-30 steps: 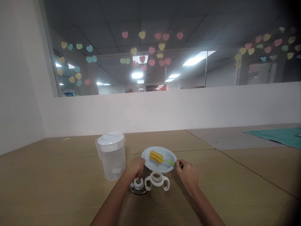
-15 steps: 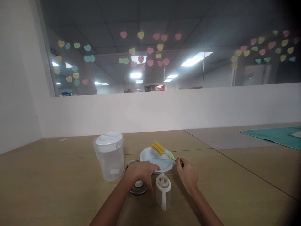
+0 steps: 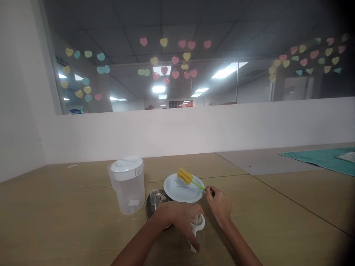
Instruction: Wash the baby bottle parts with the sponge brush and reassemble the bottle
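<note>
In my right hand [image 3: 219,204] is the green handle of a bottle brush [image 3: 196,184]. Its yellow sponge head rests on or just over a white bowl [image 3: 172,190]. My left hand [image 3: 181,220] reaches over a small bottle [image 3: 197,220] with a white handle, thumb and fingers apart on either side of it. Whether they touch the bottle I cannot tell, and much of its body is hidden. Partly covered by the left hand is a dark round metal tray [image 3: 149,211], on which a small clear plastic cap [image 3: 155,197] lies.
A clear plastic pitcher [image 3: 129,197] with a white lid stands at the left. Far right, a teal cloth [image 3: 313,159] lies on the wooden table [image 3: 69,221]. Behind the table rises a white wall [image 3: 166,133] below a window with heart-shaped stickers.
My left hand has moved right and nearer, from beside the bottle to over it, uncovering part of the tray. My right hand still holds the brush in about the same place.
</note>
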Demonstrator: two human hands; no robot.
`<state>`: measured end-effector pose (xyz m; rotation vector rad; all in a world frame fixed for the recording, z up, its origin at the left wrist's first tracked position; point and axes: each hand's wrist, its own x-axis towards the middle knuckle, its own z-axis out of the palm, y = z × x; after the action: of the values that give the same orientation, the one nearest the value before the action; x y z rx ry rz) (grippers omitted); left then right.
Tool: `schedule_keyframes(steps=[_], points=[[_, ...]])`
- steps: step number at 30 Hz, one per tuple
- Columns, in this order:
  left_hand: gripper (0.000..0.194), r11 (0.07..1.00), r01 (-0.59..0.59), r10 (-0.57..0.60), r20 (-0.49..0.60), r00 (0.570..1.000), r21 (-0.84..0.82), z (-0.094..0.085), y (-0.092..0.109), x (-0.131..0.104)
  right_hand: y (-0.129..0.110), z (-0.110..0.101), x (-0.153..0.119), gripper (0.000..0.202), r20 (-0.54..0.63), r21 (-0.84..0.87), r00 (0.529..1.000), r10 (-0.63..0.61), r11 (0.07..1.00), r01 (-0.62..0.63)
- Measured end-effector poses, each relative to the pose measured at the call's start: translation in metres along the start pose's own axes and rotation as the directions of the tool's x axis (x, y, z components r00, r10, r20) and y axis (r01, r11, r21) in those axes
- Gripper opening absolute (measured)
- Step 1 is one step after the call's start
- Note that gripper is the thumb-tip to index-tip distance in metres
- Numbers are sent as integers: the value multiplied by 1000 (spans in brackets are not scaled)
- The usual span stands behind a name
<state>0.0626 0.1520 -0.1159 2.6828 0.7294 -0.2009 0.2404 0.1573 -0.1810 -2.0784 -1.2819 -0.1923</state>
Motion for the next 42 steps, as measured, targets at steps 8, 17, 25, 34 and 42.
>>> schedule_keyframes(steps=[8, 17, 25, 34, 42], points=[[59, 997, -46, 40, -103, 994, -59, -2, -2, 3, 2, -1, 0, 40, -22, 73, 1000, 7, 997, -5], [61, 986, 26, -108, -511, 853, -165, -39, -35, -32, 7, -4, 3, 48, -67, 527, 966, 251, 830, -180], [54, 972, 234, -164, -731, 662, -5, -38, -62, -15, 5, 2, -4, 55, -253, 451, 967, 18, 887, 102], [51, 838, 458, -112, -729, 676, 296, -31, -49, -4, 13, 12, -4, 53, -516, -121, 785, -342, 937, 329], [48, 851, 272, 48, -583, 811, 449, -11, -30, 23, 7, 14, -9, 49, -455, -143, 748, -483, 869, 474]])
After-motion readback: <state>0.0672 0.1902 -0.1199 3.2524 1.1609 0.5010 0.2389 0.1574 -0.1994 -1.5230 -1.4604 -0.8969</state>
